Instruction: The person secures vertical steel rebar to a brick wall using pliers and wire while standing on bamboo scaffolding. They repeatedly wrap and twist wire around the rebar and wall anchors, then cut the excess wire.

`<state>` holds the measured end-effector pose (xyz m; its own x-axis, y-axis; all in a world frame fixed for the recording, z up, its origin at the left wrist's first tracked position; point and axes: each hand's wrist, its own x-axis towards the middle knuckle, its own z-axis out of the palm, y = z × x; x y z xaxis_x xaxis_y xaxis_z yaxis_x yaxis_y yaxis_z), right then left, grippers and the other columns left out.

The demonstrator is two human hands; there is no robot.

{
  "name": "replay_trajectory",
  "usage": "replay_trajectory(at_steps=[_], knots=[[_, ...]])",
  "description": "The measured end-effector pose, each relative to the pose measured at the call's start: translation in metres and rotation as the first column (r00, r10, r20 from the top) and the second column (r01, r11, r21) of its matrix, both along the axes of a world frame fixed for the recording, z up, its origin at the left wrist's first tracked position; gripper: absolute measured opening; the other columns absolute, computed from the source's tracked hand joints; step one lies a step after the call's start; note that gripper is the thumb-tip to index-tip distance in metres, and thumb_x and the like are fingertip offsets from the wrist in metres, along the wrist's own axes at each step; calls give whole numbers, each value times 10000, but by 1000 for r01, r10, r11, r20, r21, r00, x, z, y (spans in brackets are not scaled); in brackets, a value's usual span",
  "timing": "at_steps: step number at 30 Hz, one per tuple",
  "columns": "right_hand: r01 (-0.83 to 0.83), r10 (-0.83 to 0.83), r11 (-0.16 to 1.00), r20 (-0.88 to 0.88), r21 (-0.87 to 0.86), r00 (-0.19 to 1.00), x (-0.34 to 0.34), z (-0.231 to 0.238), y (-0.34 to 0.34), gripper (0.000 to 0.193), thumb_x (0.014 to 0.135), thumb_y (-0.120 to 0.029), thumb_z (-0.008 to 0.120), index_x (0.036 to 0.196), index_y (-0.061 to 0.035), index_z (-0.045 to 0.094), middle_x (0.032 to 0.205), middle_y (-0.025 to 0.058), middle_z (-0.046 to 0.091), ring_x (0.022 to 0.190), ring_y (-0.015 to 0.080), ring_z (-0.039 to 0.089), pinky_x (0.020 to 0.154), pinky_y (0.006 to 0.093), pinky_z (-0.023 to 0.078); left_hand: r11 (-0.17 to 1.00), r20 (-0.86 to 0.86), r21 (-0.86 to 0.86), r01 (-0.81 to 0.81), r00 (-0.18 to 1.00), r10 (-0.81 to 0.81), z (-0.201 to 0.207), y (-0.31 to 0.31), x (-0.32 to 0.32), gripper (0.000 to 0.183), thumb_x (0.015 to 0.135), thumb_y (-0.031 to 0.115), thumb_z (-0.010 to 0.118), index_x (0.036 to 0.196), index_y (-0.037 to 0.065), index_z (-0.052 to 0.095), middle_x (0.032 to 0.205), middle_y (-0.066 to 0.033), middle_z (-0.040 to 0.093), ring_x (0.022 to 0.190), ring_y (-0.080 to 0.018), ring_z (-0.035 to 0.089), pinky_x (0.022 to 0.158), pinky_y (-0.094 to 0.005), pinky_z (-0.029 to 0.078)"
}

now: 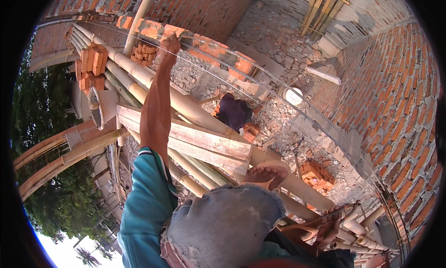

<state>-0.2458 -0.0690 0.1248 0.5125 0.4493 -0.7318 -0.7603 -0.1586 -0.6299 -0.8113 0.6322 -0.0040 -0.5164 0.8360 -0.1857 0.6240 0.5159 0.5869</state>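
My left arm reaches far forward to a low brick wall with mortar on it. My left hand is closed at its edge, where thin metal rods meet the fingers. A taut white string runs beside that hand. At the lower right, in shadow, my right hand has its fingers curled around a tool with a brown curved part and a thin dark length; its kind is unclear. My bare foot rests by the end of a wooden plank. Worn denim covers my bent knee.
Thick bamboo poles run diagonally beneath me. Stacked bricks sit on them at left. Far below lies rubble, with a brick pile, a white bucket and a dark cloth-like shape. A tall brick wall rises at right.
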Motion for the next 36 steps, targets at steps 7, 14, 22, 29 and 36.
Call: replay_trajectory(at_steps=[7, 14, 22, 29, 36], knots=[[20, -18, 999, -40, 50, 999, -20, 3, -4, 576, 1049, -261, 556, 1536, -37, 346, 1454, 126, 499, 1236, 274, 561, 1039, 428, 509, 989, -309, 62, 132, 945, -107, 14, -24, 22, 743, 1024, 583, 410, 908, -77, 732, 840, -327, 678, 819, -485, 654, 767, -564, 465], [32, -29, 998, -44, 61, 999, -33, 2, -9, 560, 1051, -238, 549, 1531, -28, 354, 1457, 120, 507, 1240, 270, 564, 1031, 412, 523, 982, -349, 147, 121, 935, -63, 12, -18, 28, 775, 1013, 669, 340, 930, 21, 758, 867, -300, 695, 883, -505, 664, 784, -599, 492], [52, -52, 999, -24, -8, 998, -49, 8, 2, 560, 1048, -272, 548, 1533, -82, 342, 1362, 82, 506, 1161, 236, 556, 958, 385, 527, 985, -467, 144, 98, 884, -20, 7, -19, 37, 798, 1013, 678, 297, 947, 39, 771, 958, -299, 709, 945, -498, 673, 811, -608, 516], [79, -81, 990, -7, -113, 997, -50, 7, 6, 494, 1073, -278, 500, 1508, -85, 367, 1344, 65, 522, 1098, 219, 571, 862, 361, 550, 965, -524, -50, 258, 816, -246, 29, -28, 46, 742, 1037, 626, 223, 1256, 39, 621, 1121, -303, 682, 1063, -505, 643, 913, -606, 492], [66, -67, 997, -31, -40, 997, -49, -5, -4, 532, 1072, -270, 491, 1538, -72, 325, 1402, 76, 499, 1141, 215, 552, 932, 362, 530, 966, -505, -19, 256, 832, -230, 24, -33, 48, 718, 1043, 619, 229, 1212, 4, 560, 1042, -344, 671, 1021, -528, 638, 870, -616, 481]])
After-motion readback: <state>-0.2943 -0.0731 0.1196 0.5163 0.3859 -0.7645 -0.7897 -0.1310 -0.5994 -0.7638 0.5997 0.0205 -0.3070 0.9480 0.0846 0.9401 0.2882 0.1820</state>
